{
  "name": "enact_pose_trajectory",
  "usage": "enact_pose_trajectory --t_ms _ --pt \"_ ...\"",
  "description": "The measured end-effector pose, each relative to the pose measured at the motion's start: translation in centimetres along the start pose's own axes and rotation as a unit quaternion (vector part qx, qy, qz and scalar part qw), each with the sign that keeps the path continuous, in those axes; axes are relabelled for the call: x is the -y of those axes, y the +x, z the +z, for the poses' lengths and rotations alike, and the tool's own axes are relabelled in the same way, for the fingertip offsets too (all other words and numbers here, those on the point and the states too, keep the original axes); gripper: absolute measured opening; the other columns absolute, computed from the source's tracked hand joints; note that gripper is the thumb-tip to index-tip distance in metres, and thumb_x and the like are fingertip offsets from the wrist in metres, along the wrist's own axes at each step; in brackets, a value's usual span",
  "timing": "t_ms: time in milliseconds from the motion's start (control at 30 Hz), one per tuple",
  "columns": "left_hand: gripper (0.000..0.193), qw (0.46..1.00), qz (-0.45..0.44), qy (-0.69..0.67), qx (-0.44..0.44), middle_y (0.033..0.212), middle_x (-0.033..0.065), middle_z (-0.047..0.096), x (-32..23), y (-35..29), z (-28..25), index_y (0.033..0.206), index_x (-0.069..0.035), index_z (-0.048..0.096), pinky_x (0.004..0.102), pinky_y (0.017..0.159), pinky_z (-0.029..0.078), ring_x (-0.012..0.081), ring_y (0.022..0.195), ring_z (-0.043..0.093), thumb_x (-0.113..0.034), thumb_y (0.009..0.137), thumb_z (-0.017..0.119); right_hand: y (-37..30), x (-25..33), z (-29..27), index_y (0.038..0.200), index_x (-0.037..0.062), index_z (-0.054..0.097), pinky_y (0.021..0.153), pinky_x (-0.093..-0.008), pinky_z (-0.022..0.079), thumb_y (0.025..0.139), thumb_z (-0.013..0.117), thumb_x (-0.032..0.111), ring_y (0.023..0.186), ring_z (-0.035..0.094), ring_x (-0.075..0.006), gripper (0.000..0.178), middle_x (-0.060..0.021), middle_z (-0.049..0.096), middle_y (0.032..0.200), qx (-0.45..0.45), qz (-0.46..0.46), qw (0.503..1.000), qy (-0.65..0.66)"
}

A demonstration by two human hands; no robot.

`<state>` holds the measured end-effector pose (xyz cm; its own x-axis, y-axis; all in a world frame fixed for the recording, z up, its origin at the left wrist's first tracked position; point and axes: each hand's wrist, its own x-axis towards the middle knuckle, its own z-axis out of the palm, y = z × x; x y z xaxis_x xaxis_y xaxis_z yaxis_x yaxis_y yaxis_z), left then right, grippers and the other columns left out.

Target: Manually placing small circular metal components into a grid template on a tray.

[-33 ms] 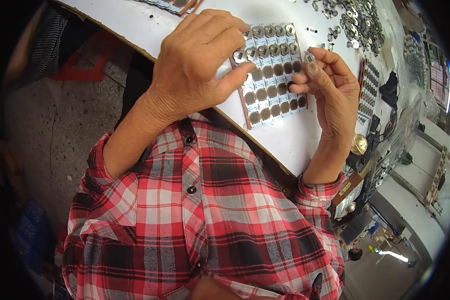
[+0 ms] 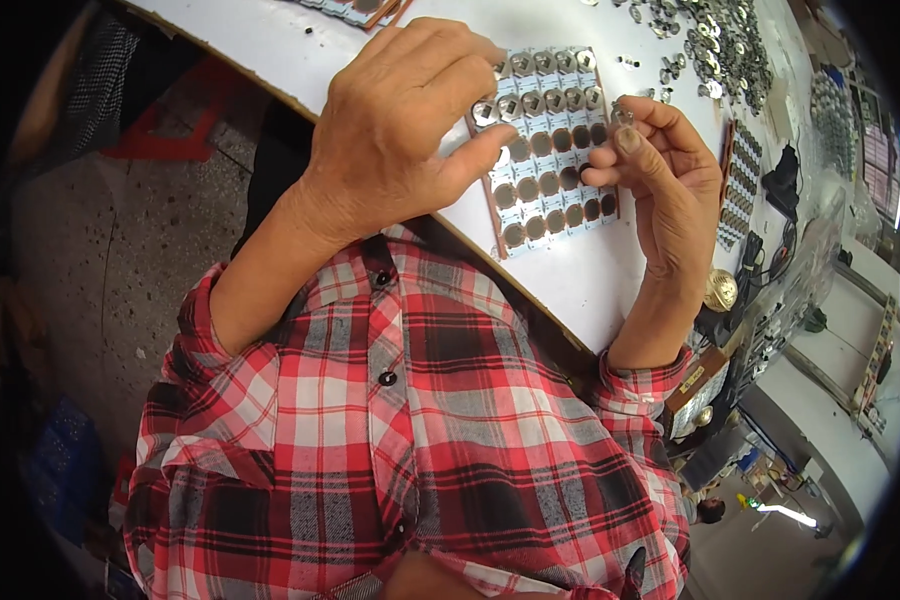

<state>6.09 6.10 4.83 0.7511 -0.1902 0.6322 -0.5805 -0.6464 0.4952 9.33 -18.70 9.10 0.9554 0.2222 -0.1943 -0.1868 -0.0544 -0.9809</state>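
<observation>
A pale circuit-board panel (image 2: 537, 204) with brown side strips lies on the white table. Silver metal clips (image 2: 532, 102) fill its two far rows, while the nearer rows show dark round pads (image 2: 541, 144). Over the panel's left edge is my left hand (image 2: 400, 120), thumb and forefinger apart, the fingertips at the far left corner; nothing shows in its grasp. My right hand (image 2: 670, 170), at the panel's right edge, pinches a small silver metal clip (image 2: 624, 115) between thumb and forefinger. Its lower fingers curl over the edge and hide some pads.
Loose metal clips (image 2: 725, 50) lie heaped at the far right. A second panel (image 2: 740, 180) rests beyond my right hand, with dark cables (image 2: 750, 258) beside it. More stacked panels (image 2: 365, 10) sit at the far left. The table edge (image 2: 515, 275) runs diagonally before me.
</observation>
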Motion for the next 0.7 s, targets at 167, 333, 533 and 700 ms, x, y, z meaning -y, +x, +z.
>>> enact_pose_trajectory --t_ms 167,333,533,700 --pt "0.038 1.0 -0.021 -0.001 0.011 0.114 0.0097 0.073 0.1 -0.3 -0.2 0.096 -0.006 0.069 0.0406 0.09 0.053 0.0296 0.109 0.068 -0.012 0.062 0.088 -1.1 0.4 1.6 0.114 -0.0059 0.069 0.056 -0.0259 0.059 0.096 0.07 0.005 0.073 0.071 -0.0152 0.021 -0.0124 0.072 0.097 0.055 -0.008 0.997 -0.06" --pt "0.026 0.999 -0.025 -0.025 0.024 0.103 0.0174 0.068 -0.4 0.7 -1.6 0.089 0.0 0.063 0.0419 0.082 0.053 0.0345 0.097 0.066 -0.011 0.074 0.08 -1.8 0.4 3.7 0.11 -0.0022 0.072 0.044 -0.0181 0.045 0.097 0.07 0.005 0.062 0.063 -0.0071 0.015 -0.004 0.07 0.081 0.08 0.024 0.995 -0.059" --pt "0.041 0.994 0.103 0.037 -0.021 0.114 0.0187 0.066 2.2 0.1 0.1 0.105 0.002 0.067 0.0455 0.091 0.05 0.0358 0.111 0.062 -0.021 0.075 0.082 -2.0 -0.3 4.1 0.105 -0.0008 0.073 0.053 -0.0165 0.039 0.097 0.071 0.002 0.064 0.056 -0.002 0.009 -0.0006 0.07 0.085 0.073 -0.063 0.976 -0.196" --pt "0.052 0.993 -0.007 -0.072 0.096 0.122 0.0192 0.063 -0.1 0.6 -2.2 0.111 0.001 0.067 0.0487 0.099 0.045 0.0364 0.122 0.057 -0.029 0.072 0.084 -1.9 -0.3 3.8 0.103 -0.0001 0.074 0.056 -0.0174 0.04 0.097 0.068 -0.002 0.068 0.055 -0.0017 0.008 0.0006 0.069 0.09 0.081 -0.096 0.963 -0.238"
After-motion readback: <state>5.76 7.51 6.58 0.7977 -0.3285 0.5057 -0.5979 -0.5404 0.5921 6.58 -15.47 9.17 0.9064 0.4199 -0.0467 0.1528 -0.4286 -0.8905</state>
